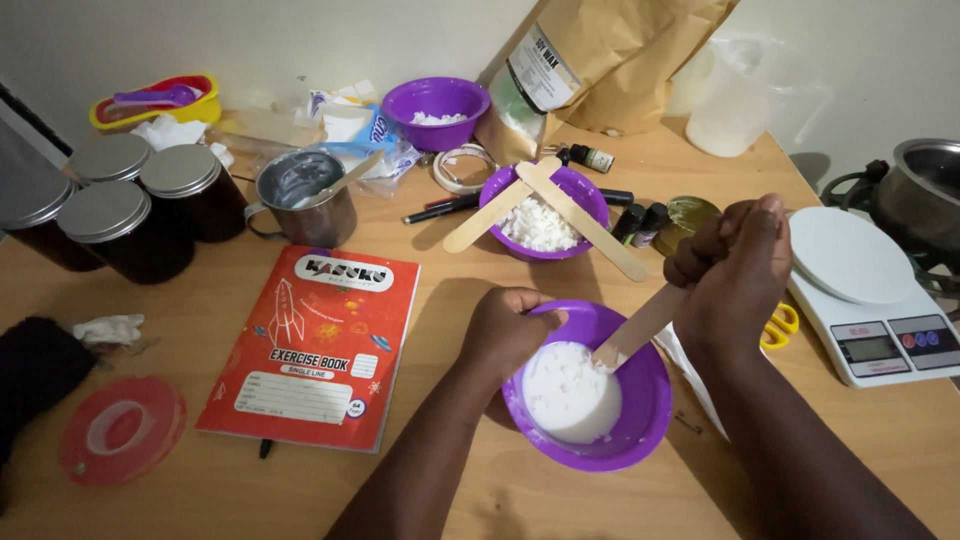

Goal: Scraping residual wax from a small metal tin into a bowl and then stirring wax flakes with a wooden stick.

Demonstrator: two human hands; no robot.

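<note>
The person's left hand [505, 335] is gripping the near rim of a purple bowl [640, 415] that is sitting on the wooden tabletop [480, 300] just below both hands, and the right hand [735, 275] is closing in a fist around the upper end of a flat wooden stick [640, 325], whose lower tip is resting in the white substance [568, 392] inside that bowl. Just beyond the hands, a second purple bowl [590, 205] with white flakes is carrying two crossed wooden sticks [575, 210]. A red exercise book [315, 345] is lying to the left of the left hand, while a white kitchen scale [870, 290] is standing right of the right hand.
</note>
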